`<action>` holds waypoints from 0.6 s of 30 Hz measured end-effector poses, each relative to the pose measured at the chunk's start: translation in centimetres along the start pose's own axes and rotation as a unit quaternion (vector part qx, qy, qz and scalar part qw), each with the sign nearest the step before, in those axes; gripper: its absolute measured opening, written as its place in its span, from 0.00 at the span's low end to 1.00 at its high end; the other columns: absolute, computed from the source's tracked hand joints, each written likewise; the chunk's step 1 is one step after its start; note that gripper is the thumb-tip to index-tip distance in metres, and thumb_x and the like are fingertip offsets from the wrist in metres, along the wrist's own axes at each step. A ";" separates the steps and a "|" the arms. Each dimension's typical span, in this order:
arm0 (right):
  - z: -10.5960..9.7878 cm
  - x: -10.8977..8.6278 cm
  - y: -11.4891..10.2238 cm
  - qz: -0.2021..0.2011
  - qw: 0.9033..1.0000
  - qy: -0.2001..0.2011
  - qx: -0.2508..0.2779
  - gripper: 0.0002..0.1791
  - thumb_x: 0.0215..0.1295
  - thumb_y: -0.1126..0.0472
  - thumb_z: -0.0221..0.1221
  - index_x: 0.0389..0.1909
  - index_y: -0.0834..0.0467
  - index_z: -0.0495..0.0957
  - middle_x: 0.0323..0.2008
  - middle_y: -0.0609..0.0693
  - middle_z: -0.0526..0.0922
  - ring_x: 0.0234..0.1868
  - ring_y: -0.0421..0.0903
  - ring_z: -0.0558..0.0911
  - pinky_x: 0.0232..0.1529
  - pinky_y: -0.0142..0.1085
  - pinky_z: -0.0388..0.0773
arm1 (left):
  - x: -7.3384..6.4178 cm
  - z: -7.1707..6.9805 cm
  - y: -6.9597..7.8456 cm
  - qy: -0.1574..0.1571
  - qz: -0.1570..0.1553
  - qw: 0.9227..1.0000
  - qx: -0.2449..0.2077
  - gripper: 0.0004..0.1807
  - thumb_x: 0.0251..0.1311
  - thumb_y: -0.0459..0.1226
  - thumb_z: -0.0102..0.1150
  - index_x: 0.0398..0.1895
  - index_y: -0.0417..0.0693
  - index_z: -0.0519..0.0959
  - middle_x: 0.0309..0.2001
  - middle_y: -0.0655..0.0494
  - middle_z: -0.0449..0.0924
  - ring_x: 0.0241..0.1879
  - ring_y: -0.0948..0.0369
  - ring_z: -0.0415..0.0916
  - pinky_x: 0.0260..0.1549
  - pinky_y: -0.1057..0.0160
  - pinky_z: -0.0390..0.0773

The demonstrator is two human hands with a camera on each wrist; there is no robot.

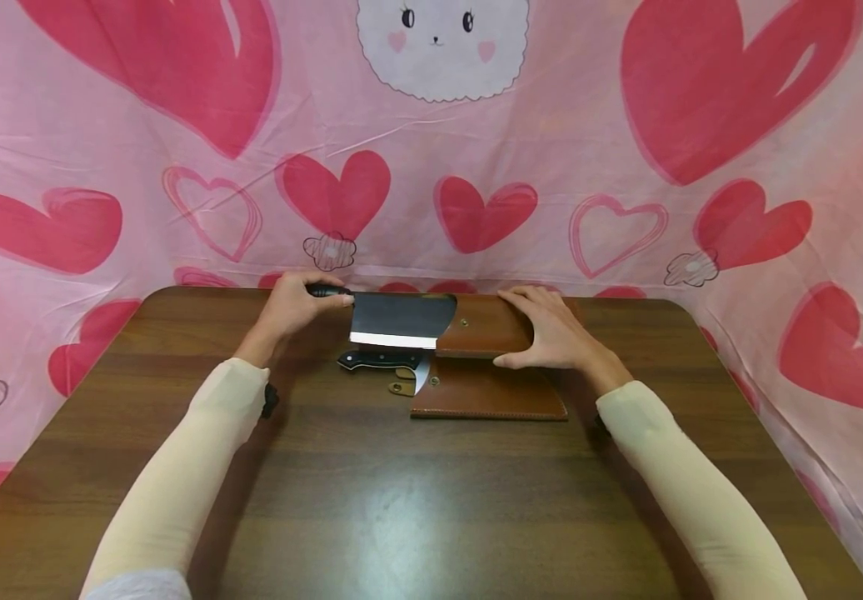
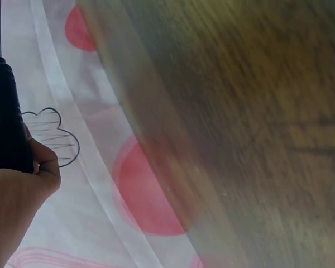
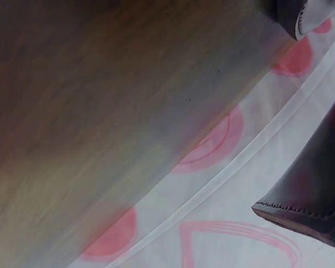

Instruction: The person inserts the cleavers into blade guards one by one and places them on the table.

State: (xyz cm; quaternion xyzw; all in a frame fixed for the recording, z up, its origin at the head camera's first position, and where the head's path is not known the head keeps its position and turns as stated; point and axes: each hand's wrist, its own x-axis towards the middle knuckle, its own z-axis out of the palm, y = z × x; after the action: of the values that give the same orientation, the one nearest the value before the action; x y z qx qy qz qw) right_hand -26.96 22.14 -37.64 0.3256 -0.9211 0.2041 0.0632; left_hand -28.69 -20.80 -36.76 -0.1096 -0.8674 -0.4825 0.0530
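Note:
In the head view, my left hand (image 1: 289, 310) grips the black handle of a cleaver (image 1: 400, 315) with a dark blade and bright edge. That handle (image 2: 4, 120) also shows in the left wrist view. The blade's front part is inside a brown leather sheath (image 1: 482, 329), its rear part bare. My right hand (image 1: 557, 332) holds the sheath's far end, fingers over the top and thumb at the lower edge. Just in front lies a second knife (image 1: 381, 359) with a black riveted handle, most of its blade hidden in another brown sheath (image 1: 490, 393).
Both knives are at the back half of a brown wooden table (image 1: 371, 517). A pink cloth (image 1: 409, 133) with hearts hangs behind and around it. A snap strap (image 1: 401, 387) sticks out left of the front sheath.

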 end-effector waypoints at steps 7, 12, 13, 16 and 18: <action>0.1 0.2 -0.3 0.000 1.000 0.000 0.003 0.61 0.41 0.32 0.75 0.76 0.55 0.63 0.70 0.56 0.67 0.68 0.57 0.64 0.68 0.60 0.54 | -0.1 0.1 0.3 0.001 -0.005 1.000 0.003 0.22 0.55 0.45 0.77 0.47 0.41 0.87 0.47 0.44 0.82 0.43 0.53 0.74 0.36 0.68 0.77; 0.1 0.2 -0.3 -0.002 1.000 0.002 0.004 0.61 0.42 0.32 0.75 0.76 0.55 0.63 0.70 0.55 0.67 0.68 0.58 0.64 0.68 0.60 0.54 | -0.2 0.3 0.4 0.003 0.001 1.000 0.007 0.22 0.56 0.44 0.77 0.48 0.40 0.86 0.47 0.43 0.82 0.42 0.52 0.75 0.36 0.69 0.78; 0.1 0.3 -0.3 -0.003 1.000 0.003 0.004 0.61 0.42 0.32 0.75 0.76 0.55 0.63 0.70 0.55 0.67 0.68 0.58 0.64 0.68 0.60 0.54 | -0.2 0.4 0.4 0.003 0.002 1.000 0.007 0.22 0.56 0.44 0.76 0.48 0.40 0.86 0.47 0.43 0.83 0.42 0.52 0.75 0.36 0.69 0.78; 0.1 0.3 -0.3 -0.004 1.000 0.004 0.003 0.61 0.41 0.32 0.75 0.76 0.55 0.64 0.70 0.55 0.67 0.69 0.58 0.64 0.68 0.60 0.54 | -0.2 0.5 0.6 0.002 0.000 1.000 0.006 0.22 0.56 0.44 0.76 0.49 0.40 0.86 0.47 0.43 0.82 0.42 0.52 0.75 0.36 0.69 0.78; 0.1 0.4 -0.4 -0.006 1.000 0.006 0.002 0.61 0.42 0.32 0.75 0.76 0.55 0.64 0.70 0.55 0.67 0.69 0.58 0.64 0.67 0.60 0.54 | -0.2 0.5 0.7 0.002 0.000 1.000 0.006 0.22 0.56 0.45 0.76 0.50 0.41 0.86 0.47 0.44 0.82 0.42 0.51 0.75 0.36 0.68 0.79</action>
State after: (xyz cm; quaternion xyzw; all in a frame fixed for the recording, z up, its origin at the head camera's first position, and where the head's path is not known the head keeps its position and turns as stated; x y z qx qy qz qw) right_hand -27.04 21.56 -37.51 0.3300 -0.9184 0.2073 0.0691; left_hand -28.37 -20.06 -36.49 -0.1083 -0.8702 -0.4775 0.0549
